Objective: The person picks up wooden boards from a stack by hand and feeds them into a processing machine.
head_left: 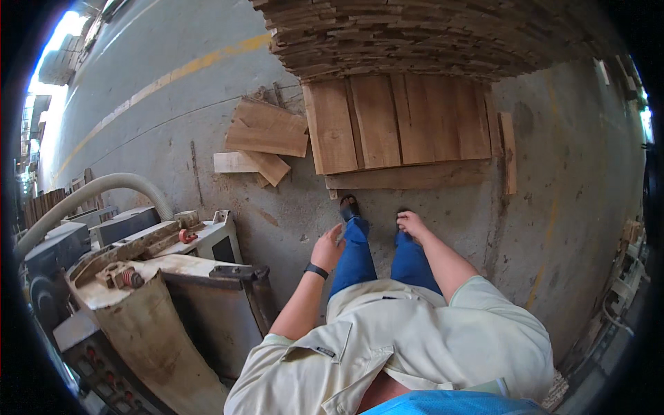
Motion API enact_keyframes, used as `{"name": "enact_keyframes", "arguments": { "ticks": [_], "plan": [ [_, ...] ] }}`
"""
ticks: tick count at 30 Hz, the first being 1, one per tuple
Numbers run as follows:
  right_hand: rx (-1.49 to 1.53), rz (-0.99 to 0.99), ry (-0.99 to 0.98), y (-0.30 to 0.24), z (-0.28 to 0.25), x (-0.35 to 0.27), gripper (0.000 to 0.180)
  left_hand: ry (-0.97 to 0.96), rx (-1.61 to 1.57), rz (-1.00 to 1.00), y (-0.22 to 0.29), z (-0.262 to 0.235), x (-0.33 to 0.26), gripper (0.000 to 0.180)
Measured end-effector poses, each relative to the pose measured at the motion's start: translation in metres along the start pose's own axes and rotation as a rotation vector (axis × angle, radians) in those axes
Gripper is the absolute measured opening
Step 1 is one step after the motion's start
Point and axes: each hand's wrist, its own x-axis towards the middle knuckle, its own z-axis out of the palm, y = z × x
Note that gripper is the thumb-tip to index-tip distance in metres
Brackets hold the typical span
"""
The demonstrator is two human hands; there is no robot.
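Observation:
My left hand (327, 250) hangs in front of my left thigh, fingers loosely bent and a little apart, with nothing visible in it. A dark band (317, 270) circles that wrist. My right hand (412, 224) is held over my right leg, its fingers curled closed; no object shows in it. Beyond my feet lies a row of wide brown wooden boards (373, 124), side by side, with one board (408, 176) lying crosswise along their near edge. Neither hand touches the wood.
A tall stack of rough planks (394, 41) rises behind the boards. Loose board offcuts (266, 131) lie on the floor to their left, and a narrow strip (508, 152) to their right. A worn machine (131, 304) with a thick hose (114, 181) stands close on my left.

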Motion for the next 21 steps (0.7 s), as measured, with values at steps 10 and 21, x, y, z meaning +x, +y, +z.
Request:
{"name": "enact_keyframes", "arguments": {
  "ticks": [10,21],
  "plan": [
    [0.501,0.219,-0.25,-0.012,0.106,0.189,0.042,-0.069,-0.267,-0.323,-0.075,0.09,0.024,0.045],
    [1.092,0.299,-0.085,-0.022,0.192,0.325,0.092,-0.083,-0.58,-0.59,-0.124,0.118,0.033,0.043]
  ]
}}
